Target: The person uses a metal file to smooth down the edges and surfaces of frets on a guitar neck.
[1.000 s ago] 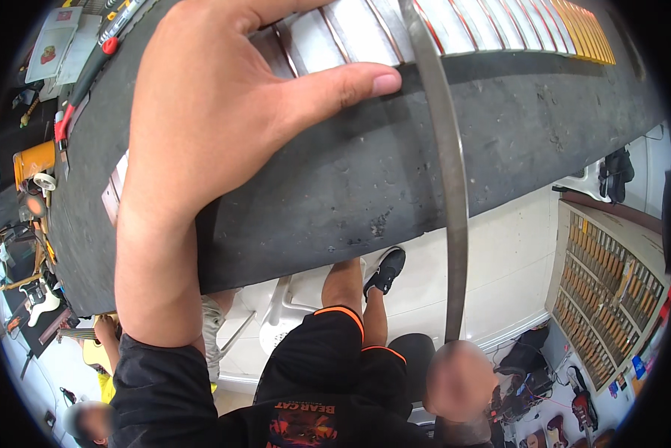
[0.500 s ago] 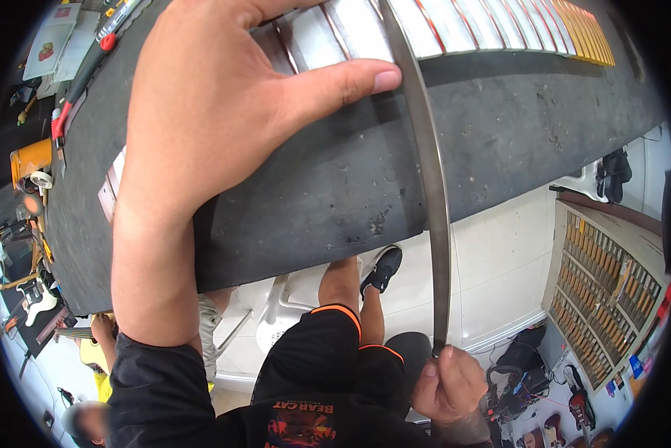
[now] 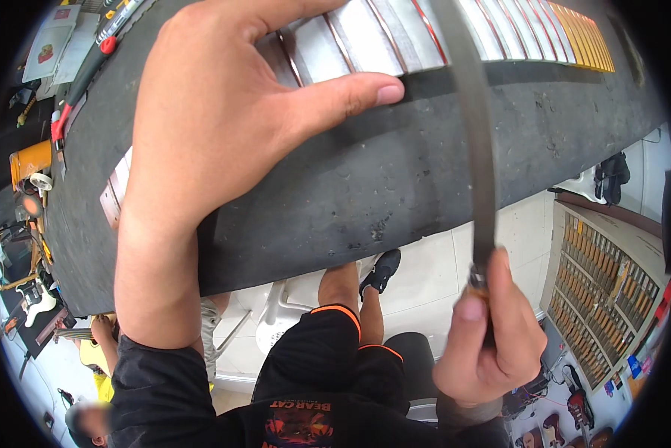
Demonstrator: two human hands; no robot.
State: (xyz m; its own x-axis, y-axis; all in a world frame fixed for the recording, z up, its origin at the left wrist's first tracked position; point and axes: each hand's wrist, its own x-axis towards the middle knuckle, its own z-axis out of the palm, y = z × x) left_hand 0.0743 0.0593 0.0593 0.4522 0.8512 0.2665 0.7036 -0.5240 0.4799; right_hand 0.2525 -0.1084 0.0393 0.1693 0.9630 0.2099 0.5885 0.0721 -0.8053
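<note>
A guitar neck (image 3: pixel 367 43) lies across the bench at the top, silvery strips between its frets and a gold-coloured section at its right end. My left hand (image 3: pixel 201 104) straddles the neck toward its left, thumb stretched along the near edge; the other fingers run partly out of view. A long, flat metal file (image 3: pixel 482 157), slightly blurred, is in my right hand (image 3: pixel 496 340). My right thumb and fingers close around its handle. The blade reaches up over the frets right of my left thumb; whether it touches them I cannot tell.
The dark bench top (image 3: pixel 335 179) ends in front of my legs. A red-and-black hand tool (image 3: pixel 89 75) lies at its left. At the right stands a rack (image 3: pixel 604 291) of many wooden-handled tools. Lower left, another person holds a guitar (image 3: pixel 89 352).
My right hand has moved up and to the right, carrying the file farther right along the frets. My left hand stays almost in place on the neck.
</note>
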